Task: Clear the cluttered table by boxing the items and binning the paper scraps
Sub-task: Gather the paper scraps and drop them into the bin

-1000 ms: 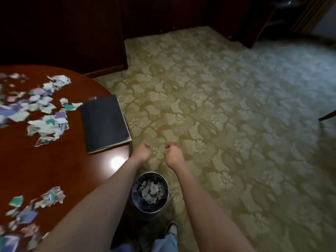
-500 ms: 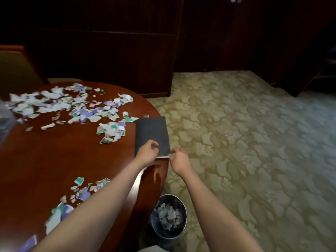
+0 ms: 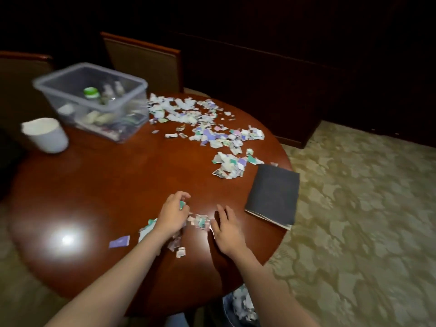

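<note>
The left hand (image 3: 173,214) is curling over the near scraps (image 3: 199,220), fingers bent and pinching a teal piece. The right hand (image 3: 226,224) is lying flat with fingers fairly straight, gripping nothing and pressing in from the other side. The 2 hands are acting as walls, I'd say, herding the loose bits into 1 heap between them for a single lift.

And look where it's happening: close to the near rim of the surface (image 3: 106,185), with the bin (image 3: 243,303) sitting on the floor just below, half hidden and already holding paper. That looks like a short carry by design.

1 purple piece (image 3: 119,241) is lying alone to the left of the left arm, outside the sweep, so it's likely needing its own pick. The far scatter (image 3: 200,123) is spreading well apart from the hands, next to the box (image 3: 94,100), which is holding bottles at the back left. A cup (image 3: 46,134) is standing just beside the box, not in it. The notebook (image 3: 273,193) is lying at the right rim, part of it overhanging, and it's probably waiting for boxing.
</note>
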Motion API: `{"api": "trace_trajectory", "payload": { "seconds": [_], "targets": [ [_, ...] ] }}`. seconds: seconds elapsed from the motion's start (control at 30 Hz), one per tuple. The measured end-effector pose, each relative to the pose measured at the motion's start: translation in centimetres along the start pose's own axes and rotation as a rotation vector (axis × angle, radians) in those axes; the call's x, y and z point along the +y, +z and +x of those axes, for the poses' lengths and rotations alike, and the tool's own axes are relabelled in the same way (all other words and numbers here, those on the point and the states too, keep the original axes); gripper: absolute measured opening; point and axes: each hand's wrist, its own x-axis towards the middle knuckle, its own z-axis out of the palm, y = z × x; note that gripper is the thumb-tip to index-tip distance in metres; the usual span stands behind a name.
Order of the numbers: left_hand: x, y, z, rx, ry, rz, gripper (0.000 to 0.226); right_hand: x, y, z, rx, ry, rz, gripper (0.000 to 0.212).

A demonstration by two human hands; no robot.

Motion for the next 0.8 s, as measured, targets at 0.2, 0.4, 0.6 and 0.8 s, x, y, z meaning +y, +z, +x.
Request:
{"api": "trace_trajectory", "payload": {
  "seconds": [0.2, 0.4, 0.6, 0.8],
  "targets": [
    [-7.3, -3.1, -2.5, 0.287, -0.194, 0.145, 0.041, -2.3, 3.0, 0.5, -0.065, -0.069, -0.014, 0.063],
    [-11.3, -2.9, -5.3, 0.187, -0.460, 0.265, 0.054, -4.6, 5.3, -0.2, -0.154, -0.319, -0.130, 0.086],
    [-11.3, -1.3, -4.7, 0.064, -0.175, 0.312, 0.071, -5.6, 6.2, 0.9, -0.106, -0.423, -0.243, 0.102],
    [-10.2, -1.6, -3.8, -0.030, -0.098, 0.106, 0.056, -7.2, 6.6, 4.8, -0.134, -0.429, -0.306, 0.110]
  ]
}}
